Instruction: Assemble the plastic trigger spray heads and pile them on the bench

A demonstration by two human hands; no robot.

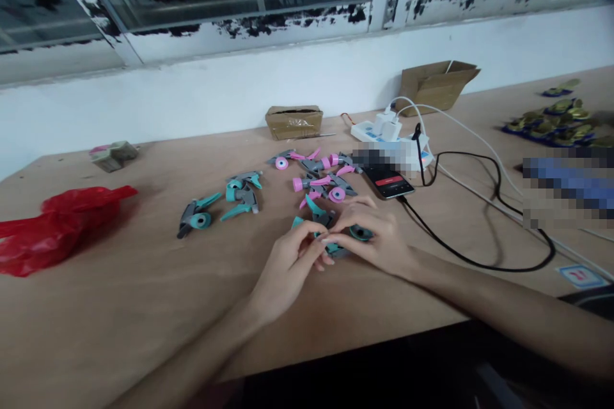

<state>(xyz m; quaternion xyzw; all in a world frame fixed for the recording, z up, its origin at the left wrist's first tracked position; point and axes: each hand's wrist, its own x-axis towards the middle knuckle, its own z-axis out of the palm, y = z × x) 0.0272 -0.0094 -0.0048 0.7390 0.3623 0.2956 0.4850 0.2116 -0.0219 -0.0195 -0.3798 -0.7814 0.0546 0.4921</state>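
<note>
My left hand (288, 260) and my right hand (378, 243) meet at the fingertips, both pinched closed. Whatever lies between the fingers is too small and covered to make out. Right behind and under them are teal-and-grey trigger spray heads (317, 211), partly hidden by the fingers. A round teal end (361, 232) shows beneath my right hand. Farther left on the table lie more teal-and-grey spray heads (244, 197), with one (196, 217) set a little apart. Beyond my hands is a loose cluster of pink-and-grey spray heads (322, 179).
A phone (391, 182) on a black cable lies right of the cluster, beside a white power strip (371, 132) with chargers. Cardboard boxes (293, 123) stand along the wall. A red plastic bag (67, 223) lies at left; gold-and-blue items (559, 124) sit far right.
</note>
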